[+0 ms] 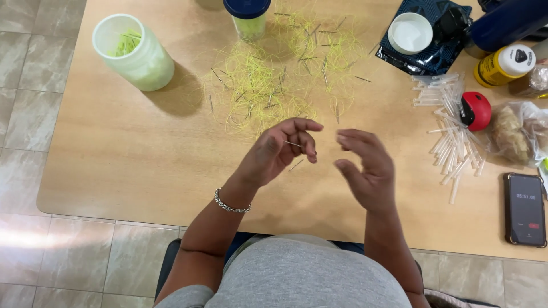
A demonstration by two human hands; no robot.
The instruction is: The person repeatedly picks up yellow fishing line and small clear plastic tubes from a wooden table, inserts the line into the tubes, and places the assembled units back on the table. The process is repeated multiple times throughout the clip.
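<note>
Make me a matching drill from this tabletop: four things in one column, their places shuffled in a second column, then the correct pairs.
Things:
1. open pale jar
2. phone
3. clear tubes
4. needle

Places:
A. heaped beside the red round object
B. pinched in the left hand
C. far left of the table, yellow-green thread inside
D. near edge of the table, at the right

Pairs: 1-C, 2-D, 3-A, 4-B
</note>
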